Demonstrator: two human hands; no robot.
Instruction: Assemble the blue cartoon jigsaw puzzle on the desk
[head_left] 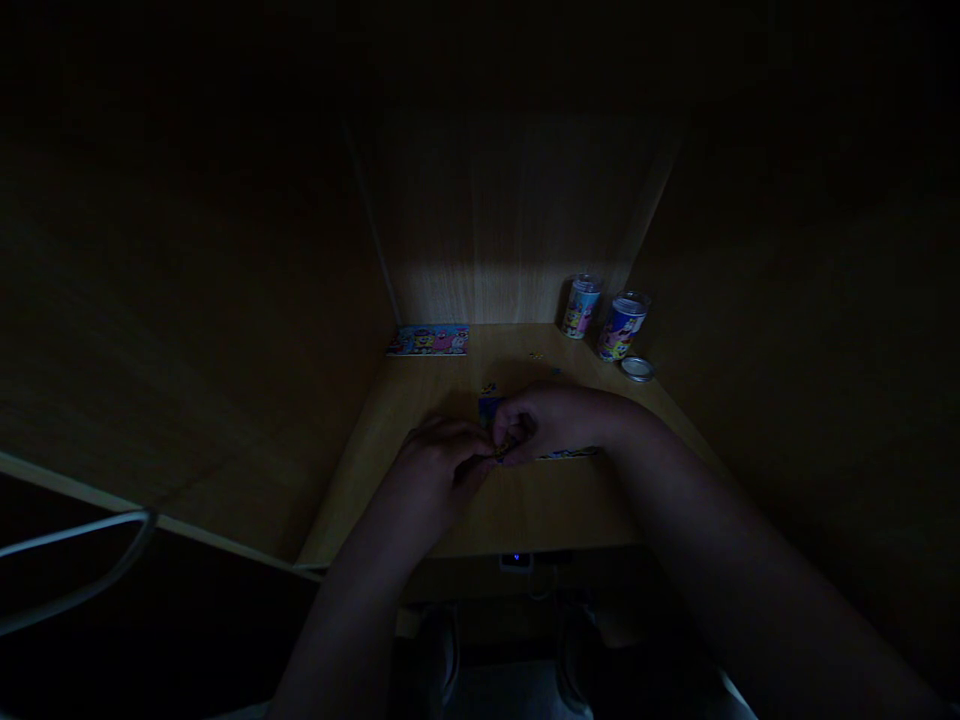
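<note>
In dim light, my left hand (442, 450) and my right hand (551, 415) meet low over the wooden desktop. Their fingertips pinch around a small yellow-and-dark puzzle piece (500, 451). Partly covered by my right hand is a dark blue puzzle section (489, 407); a colourful puzzle strip (574, 453) shows beneath that wrist. Just beyond the hands lies a loose yellow-and-blue piece (488, 388). Farther back are another yellow piece (535, 355) and a small dark blue-green piece (556, 371). My palms and fingers hide much of the middle section.
A cartoon picture strip (430, 340) lies at the back left. Two cartoon-printed cans with clear tops, one (581, 308) behind the other (622, 330), stand back right beside a round lid (637, 369). Wooden panels enclose the desktop (495, 525). A pale cable (112, 575) hangs lower left.
</note>
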